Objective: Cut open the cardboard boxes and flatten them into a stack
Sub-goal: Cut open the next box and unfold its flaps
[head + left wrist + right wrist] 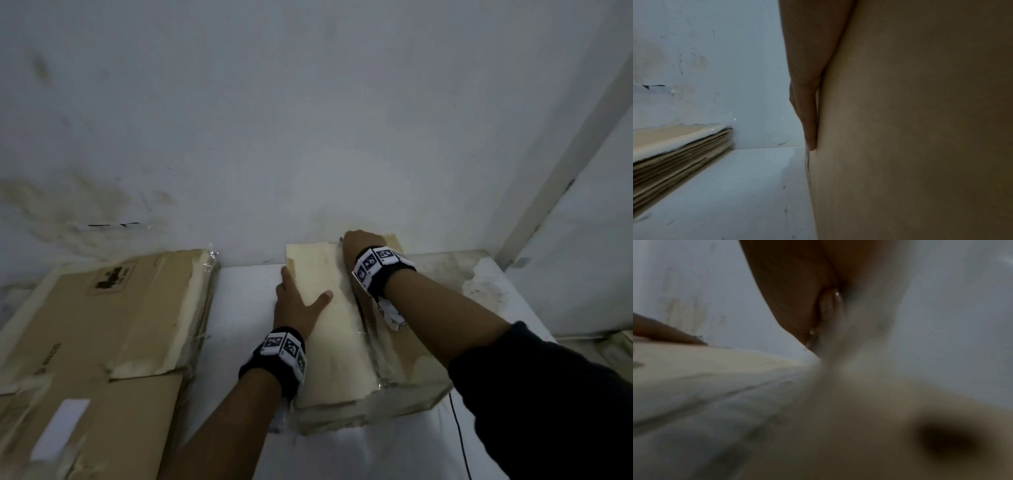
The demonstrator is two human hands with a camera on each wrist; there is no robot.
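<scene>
**Box up against the back edge of the desk, both hands on it**

So here we've got a pale cardboard box (329, 329) sitting on the white desk (239, 308), its far end at the back edge where the desk meets the wall (308, 120). Our left hand (296, 303) lies flat on the box's left top edge, fingers straight along the side and thumb spread out over the top panel. The left wrist view shows those fingers (807, 113) pressed against the box's side wall, so that grip is open and just bracing, not clutching anything.

Our right hand (359, 245) is at the box's far end, near the middle seam, with the fingers curled down tight. We can't tell what it's got hold of, if anything; the right wrist view is too blurry and only shows something small and shiny (836, 294) by the fingertips.

Over toward the left edge of the desk there's a pile of flattened cardboard (102, 335), well apart from the box, also reaching the back edge. A thin black cable (460, 442) runs down the near right part of the desk.
</scene>
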